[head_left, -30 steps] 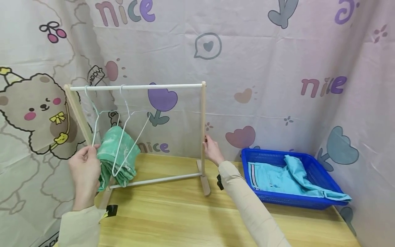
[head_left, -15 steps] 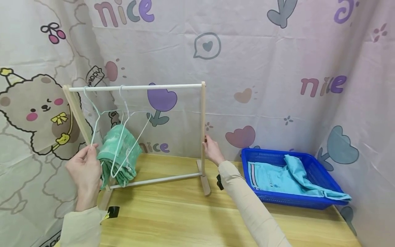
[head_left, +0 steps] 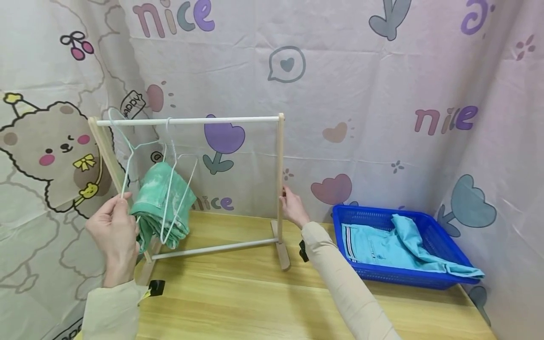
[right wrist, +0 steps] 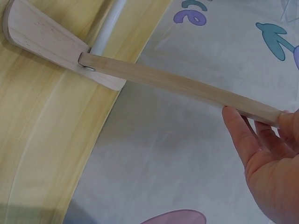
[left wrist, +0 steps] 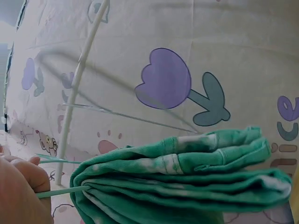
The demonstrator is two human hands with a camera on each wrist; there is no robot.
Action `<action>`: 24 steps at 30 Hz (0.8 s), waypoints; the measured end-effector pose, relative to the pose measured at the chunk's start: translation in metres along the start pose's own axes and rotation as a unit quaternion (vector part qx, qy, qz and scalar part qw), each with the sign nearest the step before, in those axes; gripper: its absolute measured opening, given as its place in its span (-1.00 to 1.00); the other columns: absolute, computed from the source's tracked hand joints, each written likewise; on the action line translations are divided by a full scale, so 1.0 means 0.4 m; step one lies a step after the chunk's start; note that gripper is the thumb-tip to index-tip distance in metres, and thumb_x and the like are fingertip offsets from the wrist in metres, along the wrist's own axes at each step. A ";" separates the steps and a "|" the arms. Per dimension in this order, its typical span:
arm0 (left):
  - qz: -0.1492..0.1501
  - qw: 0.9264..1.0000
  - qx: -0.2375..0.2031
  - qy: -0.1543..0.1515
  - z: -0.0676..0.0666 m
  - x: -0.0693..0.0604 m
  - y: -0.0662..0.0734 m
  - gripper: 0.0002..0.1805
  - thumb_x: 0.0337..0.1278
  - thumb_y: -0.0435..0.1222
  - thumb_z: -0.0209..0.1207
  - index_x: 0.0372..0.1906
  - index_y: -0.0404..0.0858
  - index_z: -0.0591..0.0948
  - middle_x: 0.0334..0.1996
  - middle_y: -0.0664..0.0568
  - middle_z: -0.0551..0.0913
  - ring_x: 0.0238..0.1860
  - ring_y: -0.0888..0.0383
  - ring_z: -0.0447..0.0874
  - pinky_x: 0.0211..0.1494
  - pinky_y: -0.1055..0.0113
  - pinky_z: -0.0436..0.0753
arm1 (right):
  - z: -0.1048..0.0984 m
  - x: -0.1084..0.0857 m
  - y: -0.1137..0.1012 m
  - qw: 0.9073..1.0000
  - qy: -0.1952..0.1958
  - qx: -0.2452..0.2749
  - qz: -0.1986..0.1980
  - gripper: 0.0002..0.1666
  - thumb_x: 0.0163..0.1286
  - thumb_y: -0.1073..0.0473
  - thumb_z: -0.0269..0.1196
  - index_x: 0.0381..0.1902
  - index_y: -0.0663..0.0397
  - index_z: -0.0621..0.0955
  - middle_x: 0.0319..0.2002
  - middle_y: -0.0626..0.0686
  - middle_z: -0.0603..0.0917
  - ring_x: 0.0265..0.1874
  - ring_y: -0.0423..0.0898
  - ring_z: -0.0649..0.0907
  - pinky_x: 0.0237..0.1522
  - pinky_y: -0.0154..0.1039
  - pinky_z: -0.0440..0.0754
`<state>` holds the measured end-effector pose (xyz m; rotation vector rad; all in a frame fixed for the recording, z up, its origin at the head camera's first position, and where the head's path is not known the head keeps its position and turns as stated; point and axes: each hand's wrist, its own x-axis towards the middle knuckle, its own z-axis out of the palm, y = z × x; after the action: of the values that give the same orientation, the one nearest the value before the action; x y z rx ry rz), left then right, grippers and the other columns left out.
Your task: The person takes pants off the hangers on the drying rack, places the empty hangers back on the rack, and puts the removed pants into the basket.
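Observation:
In the head view, the left hand [head_left: 112,236] pinches one side of a pale hanger [head_left: 127,172], whose hook stands raised above the rack's white top rail [head_left: 229,120]. A green and white garment [head_left: 155,189] is folded over that hanger. Beside it, an empty white hanger [head_left: 170,182] hangs on the rail. The left wrist view has the left hand [left wrist: 25,186] at the hanger's corner, close to the garment's folded layers [left wrist: 187,186]. The right hand [head_left: 294,208] grips the rack's right wooden post [head_left: 280,160]; in the right wrist view its fingers [right wrist: 239,128] touch the post [right wrist: 173,84].
On the right of the wooden table [head_left: 238,302], a blue basket [head_left: 340,215] holds light blue clothing [head_left: 391,243]. A black object [head_left: 157,287] lies by the rack's left foot, another [head_left: 303,250] near its right foot. Printed curtains [head_left: 361,85] stand behind.
The held hanger's hook has risen from the rail, and the garment has shifted up slightly with it. The empty hanger has turned a little. The right hand stays at the post.

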<state>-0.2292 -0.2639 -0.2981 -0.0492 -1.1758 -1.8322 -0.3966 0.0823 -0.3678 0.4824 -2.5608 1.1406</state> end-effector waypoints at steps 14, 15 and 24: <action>0.016 0.999 0.043 0.009 -0.010 -0.021 0.028 -0.79 0.28 -0.39 0.18 -0.42 -0.45 0.68 -0.95 0.07 0.33 -0.99 0.26 0.05 -0.91 0.34 -0.12 | -0.006 -0.003 -0.002 1.000 0.008 0.006 -0.013 -0.51 0.55 0.33 -0.01 0.39 0.28 0.30 0.12 0.35 0.59 0.11 0.21 0.62 0.16 -0.02 0.60; 0.018 0.999 0.041 0.007 -0.010 -0.022 0.027 -0.79 0.29 -0.39 0.17 -0.41 -0.46 0.68 -0.95 0.07 0.32 -0.99 0.26 0.05 -0.91 0.34 -0.11 | -0.006 -0.004 -0.002 1.000 0.007 0.007 -0.011 -0.51 0.55 0.33 -0.02 0.39 0.28 0.30 0.13 0.35 0.59 0.11 0.21 0.62 0.16 -0.02 0.60; 0.045 0.997 -0.051 -0.031 -0.005 -0.043 0.038 -0.68 0.33 -0.48 0.02 -0.56 -0.57 0.51 -0.95 0.08 0.15 -0.96 0.24 -0.08 -0.90 0.37 -0.20 | -0.006 -0.008 -0.004 1.000 0.001 0.007 -0.013 -0.51 0.55 0.33 -0.02 0.38 0.29 0.29 0.14 0.35 0.58 0.12 0.21 0.61 0.16 -0.02 0.60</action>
<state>-0.2077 -0.2554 -0.2968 -0.2157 -1.1029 -1.8209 -0.3928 0.0837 -0.3662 0.5145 -2.5393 1.1502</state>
